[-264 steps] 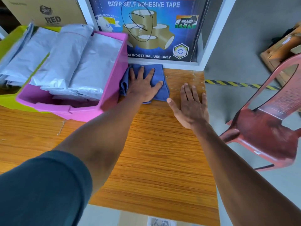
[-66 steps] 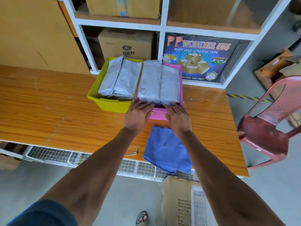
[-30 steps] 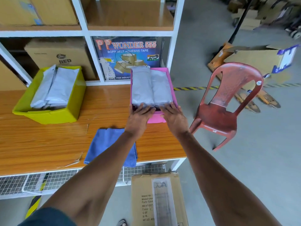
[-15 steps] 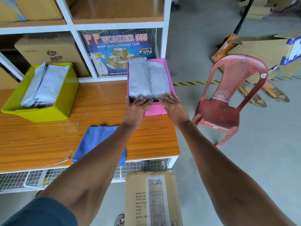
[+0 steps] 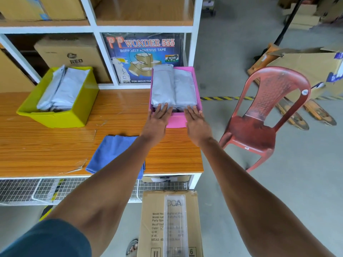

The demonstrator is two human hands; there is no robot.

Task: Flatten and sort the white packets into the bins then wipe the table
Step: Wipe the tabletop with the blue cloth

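Both hands reach forward to the near end of the pink bin [image 5: 176, 120], which sits at the right end of the wooden table [image 5: 46, 145], right of centre in the frame. The left hand [image 5: 157, 121] lies flat over the bin's near rim, its straight fingers resting on the near edge of the white packets [image 5: 173, 86] stacked inside. The right hand [image 5: 196, 123] lies beside it, fingers also straight and spread, their tips on the rim and the packets' edge; from this angle it is hard to say whether the tips press on the packets or only on the rim. Neither hand curls around anything.

The packets in the pink bin lie flat in two side-by-side piles that fill it. In the left of the frame, well apart from the pink bin, a yellow-green bin [image 5: 61, 115] stands on the table with more white packets [image 5: 63, 88] leaning inside.

A blue cloth [image 5: 111, 153] lies on the table near its front edge, below the left forearm and partly hidden by it. Behind the table stands a white shelf [image 5: 104, 52] holding cardboard boxes and a tape carton [image 5: 143, 56]. A red plastic chair [image 5: 259, 123] stands on the floor at the right, and a cardboard box [image 5: 154, 219] sits on the floor below the table's front edge.
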